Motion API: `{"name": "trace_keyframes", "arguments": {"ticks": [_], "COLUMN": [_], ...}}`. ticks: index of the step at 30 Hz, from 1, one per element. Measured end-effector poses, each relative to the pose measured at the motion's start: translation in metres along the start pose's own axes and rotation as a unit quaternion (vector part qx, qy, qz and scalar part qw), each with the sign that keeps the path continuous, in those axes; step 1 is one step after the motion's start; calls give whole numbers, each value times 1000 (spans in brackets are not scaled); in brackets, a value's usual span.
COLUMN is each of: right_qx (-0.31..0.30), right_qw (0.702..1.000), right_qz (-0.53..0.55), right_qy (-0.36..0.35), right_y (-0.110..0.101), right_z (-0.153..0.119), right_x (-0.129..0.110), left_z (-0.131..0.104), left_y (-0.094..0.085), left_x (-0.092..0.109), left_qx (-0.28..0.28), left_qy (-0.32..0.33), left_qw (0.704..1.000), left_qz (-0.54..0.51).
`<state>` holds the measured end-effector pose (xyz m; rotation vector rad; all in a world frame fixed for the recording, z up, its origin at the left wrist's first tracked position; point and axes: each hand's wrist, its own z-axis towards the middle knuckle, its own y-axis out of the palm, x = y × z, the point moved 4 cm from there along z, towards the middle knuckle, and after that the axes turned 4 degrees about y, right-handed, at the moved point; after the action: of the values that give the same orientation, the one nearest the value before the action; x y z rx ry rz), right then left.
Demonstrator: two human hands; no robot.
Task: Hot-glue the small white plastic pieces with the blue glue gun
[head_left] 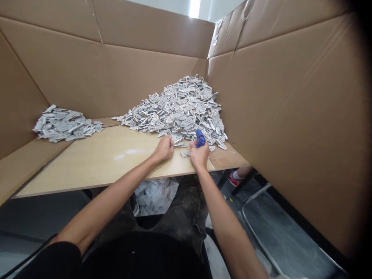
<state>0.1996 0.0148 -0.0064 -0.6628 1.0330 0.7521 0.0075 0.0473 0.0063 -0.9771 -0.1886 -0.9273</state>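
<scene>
My right hand (200,157) is wrapped around a small blue tool (200,138) with a reddish spot; its working end is hidden, so its kind is unclear. Beside it on the table lies a loose grey-white slotted piece (185,154). My left hand (165,148) is closed at the front of a large heap of grey-white slotted pieces (186,106). Its fingers hide what they grip, if anything; a piece shows just past the fingertips, but I cannot tell whether it is held.
A smaller pile of similar pieces (65,126) lies at the left on the pale wooden tabletop (95,159). Tall cardboard walls (157,66) enclose the back and both sides. Below the front edge sits a clear plastic bag (157,195). Another person's shoe (235,179) shows at the lower right.
</scene>
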Motion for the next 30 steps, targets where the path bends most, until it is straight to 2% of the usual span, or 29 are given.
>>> {"name": "trace_keyframes", "arguments": {"ticks": [4,9,12,16,18,21,25,30], "right_qx": [-27,-30,-33,-53,-64,-66,-46,-52], "right_qw": [1000,1000,999,998,997,995,994,994], "right_qz": [1,-1,10,35,28,-13,-21,-23], "right_qy": [-8,-2,1,-23,-44,-69,-93,-89], "right_y": [3,1,1,4,5,4,0,1], "right_z": [0,-2,-3,-6,-9,-12,-15,-15], "right_x": [-1,-6,-7,-10,-13,-18,-24,-24], "left_z": [-4,-6,-6,-7,-7,-8,-8,-8], "left_y": [-4,-5,-6,-10,-8,-1,4,9], "left_x": [0,1,6,15,17,17,15,13], "left_qx": [29,-14,-26,32,34,3,-12,-33], "left_qy": [-38,-29,-3,-4,-38,-71,-71,-72], "left_qw": [999,999,999,989,970,936,920,914], "left_qz": [-7,24,-34,-142,-236,-344,-385,-398]}}
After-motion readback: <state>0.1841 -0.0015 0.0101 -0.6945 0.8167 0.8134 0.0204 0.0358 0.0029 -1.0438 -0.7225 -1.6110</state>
